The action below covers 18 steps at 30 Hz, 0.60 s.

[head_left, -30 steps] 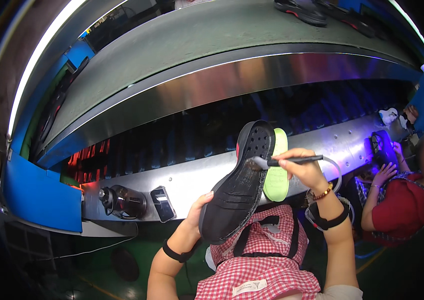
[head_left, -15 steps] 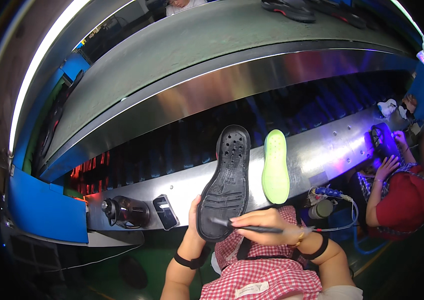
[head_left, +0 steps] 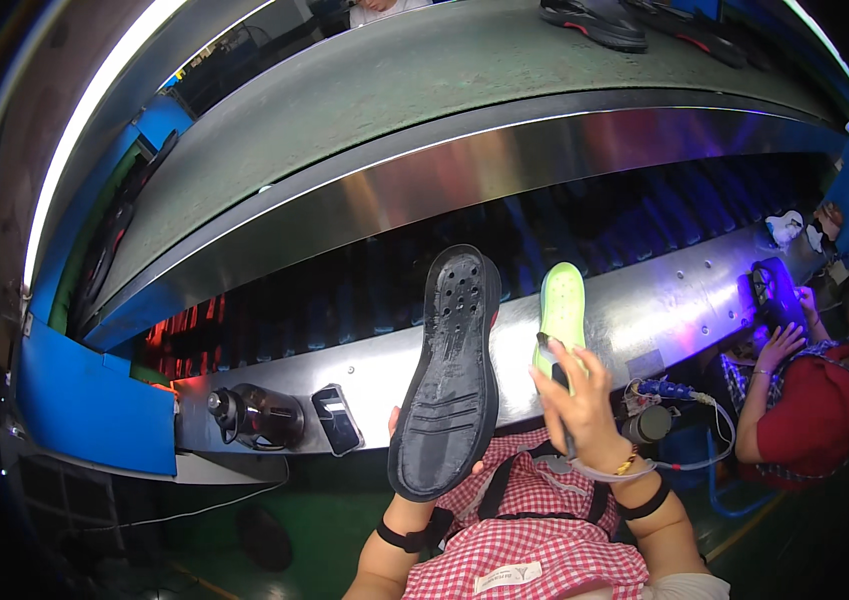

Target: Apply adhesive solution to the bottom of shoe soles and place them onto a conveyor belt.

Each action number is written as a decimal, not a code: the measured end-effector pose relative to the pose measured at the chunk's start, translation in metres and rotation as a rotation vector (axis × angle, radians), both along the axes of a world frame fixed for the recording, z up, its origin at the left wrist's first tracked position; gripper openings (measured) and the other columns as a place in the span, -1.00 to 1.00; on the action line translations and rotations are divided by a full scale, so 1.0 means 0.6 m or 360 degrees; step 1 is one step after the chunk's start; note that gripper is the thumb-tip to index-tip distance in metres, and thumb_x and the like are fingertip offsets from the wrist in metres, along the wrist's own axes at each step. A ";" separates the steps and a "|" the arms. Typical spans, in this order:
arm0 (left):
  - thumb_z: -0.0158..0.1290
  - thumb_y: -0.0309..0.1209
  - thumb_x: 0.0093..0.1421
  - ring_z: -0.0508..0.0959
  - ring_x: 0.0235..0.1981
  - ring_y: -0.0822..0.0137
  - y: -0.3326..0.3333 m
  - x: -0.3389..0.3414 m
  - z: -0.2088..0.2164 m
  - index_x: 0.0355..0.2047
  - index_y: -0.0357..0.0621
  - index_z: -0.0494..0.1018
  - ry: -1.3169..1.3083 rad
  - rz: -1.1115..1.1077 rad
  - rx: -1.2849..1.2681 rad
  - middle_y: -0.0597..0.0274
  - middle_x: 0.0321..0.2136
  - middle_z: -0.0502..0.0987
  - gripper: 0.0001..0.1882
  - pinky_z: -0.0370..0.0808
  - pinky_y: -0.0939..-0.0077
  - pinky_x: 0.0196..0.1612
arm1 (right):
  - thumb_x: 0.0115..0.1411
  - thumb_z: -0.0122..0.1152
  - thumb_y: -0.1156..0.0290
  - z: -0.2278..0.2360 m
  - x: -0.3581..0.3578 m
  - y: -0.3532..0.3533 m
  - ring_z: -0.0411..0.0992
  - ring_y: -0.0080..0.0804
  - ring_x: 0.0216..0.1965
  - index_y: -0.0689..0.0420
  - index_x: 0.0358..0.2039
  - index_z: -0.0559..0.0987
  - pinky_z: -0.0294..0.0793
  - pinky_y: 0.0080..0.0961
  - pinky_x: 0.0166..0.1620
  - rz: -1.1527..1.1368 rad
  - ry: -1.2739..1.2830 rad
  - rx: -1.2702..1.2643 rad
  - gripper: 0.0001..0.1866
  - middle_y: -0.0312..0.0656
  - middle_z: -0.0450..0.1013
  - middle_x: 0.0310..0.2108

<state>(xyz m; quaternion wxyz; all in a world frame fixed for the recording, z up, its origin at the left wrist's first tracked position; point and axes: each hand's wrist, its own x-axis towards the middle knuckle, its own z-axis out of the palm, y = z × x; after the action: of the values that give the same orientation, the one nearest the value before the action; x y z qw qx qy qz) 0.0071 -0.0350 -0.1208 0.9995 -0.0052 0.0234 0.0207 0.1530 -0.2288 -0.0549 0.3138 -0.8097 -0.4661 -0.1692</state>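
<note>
While the left hand [head_left: 394, 421] clasps one sole [head_left: 441, 405] by both edges, the right hand [head_left: 584, 410] pinches one brush [head_left: 559, 377] (tip at the edge of one insole [head_left: 563, 298]).

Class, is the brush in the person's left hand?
No, the right hand holds the brush, close to the lime-green sole piece.

And there's the left forearm [head_left: 384, 558], bare, slanting up and inward, the left hand [head_left: 394, 420] mostly hidden, just digits peeping out at either side in a supporting grip! Across from it, the right forearm [head_left: 659, 515] angles up and in, the right hand [head_left: 582, 412] with fingers bent and fanned, grip light.
</note>
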 end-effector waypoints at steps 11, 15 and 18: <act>-0.19 0.22 0.20 0.19 0.27 0.08 -0.014 0.007 0.031 0.30 -0.01 0.08 -0.0163 0.0016 -0.0186 0.05 0.27 0.16 -0.20 0.12 -0.19 0.23 | 0.04 0.08 0.49 -0.022 -0.030 0.034 0.07 -0.19 0.19 -0.08 0.10 0.47 0.06 -0.16 0.14 0.0106 -0.0129 -0.0147 -0.46 -0.34 0.21 0.27; -0.22 0.19 0.23 0.21 0.24 -0.11 -0.011 0.009 0.035 0.31 -0.05 0.06 0.0087 0.0107 -0.0072 -0.05 0.26 0.15 -0.21 0.29 -0.32 0.08 | 0.08 0.05 0.48 -0.020 -0.039 0.029 0.08 -0.21 0.19 -0.07 0.07 0.49 0.08 -0.17 0.13 0.0149 -0.0126 -0.0136 -0.52 -0.35 0.25 0.24; -0.22 0.19 0.23 0.21 0.22 -0.19 -0.014 0.007 0.039 0.31 -0.06 0.06 0.0237 0.0196 -0.0274 -0.09 0.26 0.14 -0.21 0.34 -0.41 -0.01 | 0.09 0.04 0.45 -0.020 -0.042 0.027 0.09 -0.23 0.18 -0.07 0.05 0.50 0.08 -0.17 0.12 0.0154 -0.0113 -0.0132 -0.54 -0.36 0.27 0.23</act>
<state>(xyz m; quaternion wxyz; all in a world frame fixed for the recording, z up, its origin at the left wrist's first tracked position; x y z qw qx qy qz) 0.0113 -0.0435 -0.0972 0.9877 -0.0910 0.0989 0.0803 0.1277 -0.2126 -0.0667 0.2710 -0.7920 -0.5221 -0.1631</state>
